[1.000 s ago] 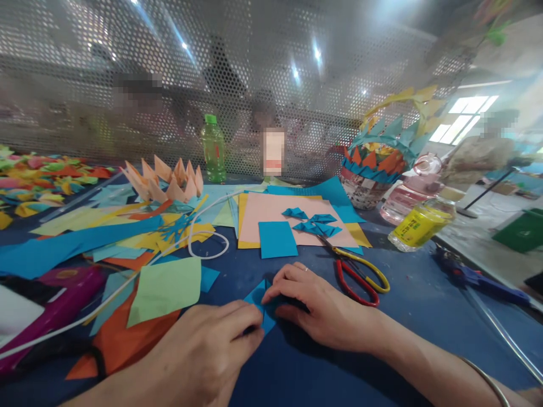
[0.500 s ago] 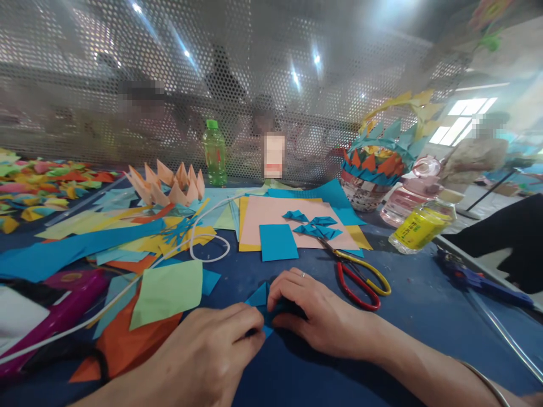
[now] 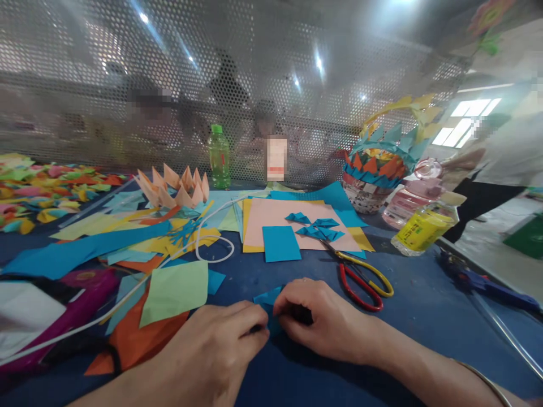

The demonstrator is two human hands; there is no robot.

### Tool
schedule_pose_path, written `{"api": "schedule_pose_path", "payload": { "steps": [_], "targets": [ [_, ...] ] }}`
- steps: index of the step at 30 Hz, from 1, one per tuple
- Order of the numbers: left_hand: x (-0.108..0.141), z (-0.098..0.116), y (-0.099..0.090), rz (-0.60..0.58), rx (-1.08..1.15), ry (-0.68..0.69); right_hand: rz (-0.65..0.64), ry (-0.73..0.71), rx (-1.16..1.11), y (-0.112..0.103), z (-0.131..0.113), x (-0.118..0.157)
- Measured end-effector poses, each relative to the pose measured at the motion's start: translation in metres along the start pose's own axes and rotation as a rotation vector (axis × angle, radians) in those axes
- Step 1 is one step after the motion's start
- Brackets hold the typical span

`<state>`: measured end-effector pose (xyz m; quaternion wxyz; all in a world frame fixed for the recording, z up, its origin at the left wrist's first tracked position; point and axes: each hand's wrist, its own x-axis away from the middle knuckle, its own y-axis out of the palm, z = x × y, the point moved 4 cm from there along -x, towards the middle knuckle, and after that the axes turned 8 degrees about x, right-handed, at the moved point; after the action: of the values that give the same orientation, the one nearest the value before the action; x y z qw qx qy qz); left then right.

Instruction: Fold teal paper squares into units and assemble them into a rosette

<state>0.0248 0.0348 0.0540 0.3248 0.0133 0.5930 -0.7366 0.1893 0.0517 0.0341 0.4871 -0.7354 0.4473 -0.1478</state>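
Observation:
A small blue paper piece, partly folded, is pinched between my two hands low in the middle of the head view. My left hand grips its left side with thumb and fingers closed. On its right side, my right hand has its fingers curled onto the paper; the fingers hide much of its shape. Just beyond lies a flat blue paper square. Several folded blue pieces rest on a pink sheet. Scissors with red and yellow handles lie right of my right hand.
Left are a purple glue gun with a white cord, a light green sheet and orange folded points. A green bottle stands behind. Right are a paper basket, a yellow-labelled bottle and a blue tool.
The blue paper has shifted slightly right and turned between my hands, with both still on it. The camera view has moved a little. At the far right, a person has moved closer.

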Motion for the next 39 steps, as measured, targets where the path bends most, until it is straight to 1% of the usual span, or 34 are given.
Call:
{"api": "schedule_pose_path", "payload": {
  "steps": [4,7,10,15,19,23,30,31,33,37,39],
  "targets": [
    [0.0005,0.0003,0.0008,-0.022,-0.04,0.005,-0.027,0.008,-0.028,-0.0007,0.0007,-0.0003],
    [0.0038,-0.0001,0.0037,-0.045,-0.066,-0.022,-0.063,-0.001,-0.04,0.0008,0.0035,-0.0019],
    [0.0072,0.0008,0.0059,-0.066,-0.068,-0.02,-0.059,-0.023,-0.031,0.0025,0.005,-0.0026],
    [0.0064,0.0018,0.0044,-0.051,-0.1,-0.019,0.009,0.027,-0.025,0.0032,0.0058,-0.0014],
    [0.0027,0.0011,0.0034,-0.038,-0.085,0.002,0.049,0.05,-0.019,0.0017,0.0045,-0.0006],
    [0.0018,0.0005,0.0038,-0.027,-0.063,0.019,0.03,0.067,-0.044,0.0003,0.0043,0.0],
    [0.0027,-0.002,0.0027,0.003,-0.063,0.003,-0.019,0.136,-0.117,0.0015,0.0044,0.0024],
    [0.0029,-0.0023,0.0037,-0.017,-0.059,0.004,-0.021,0.142,-0.118,0.0016,0.0047,0.0021],
    [0.0033,-0.002,0.0054,-0.042,-0.061,0.006,-0.019,0.133,-0.111,0.0012,0.005,0.0011],
    [0.0033,-0.0021,0.0061,-0.063,-0.09,-0.041,-0.014,0.064,-0.067,0.0002,0.0044,-0.0003],
    [0.0028,-0.0024,0.0062,-0.091,-0.072,-0.027,-0.008,0.042,-0.051,0.0,0.0038,0.0001]
  ]
}}
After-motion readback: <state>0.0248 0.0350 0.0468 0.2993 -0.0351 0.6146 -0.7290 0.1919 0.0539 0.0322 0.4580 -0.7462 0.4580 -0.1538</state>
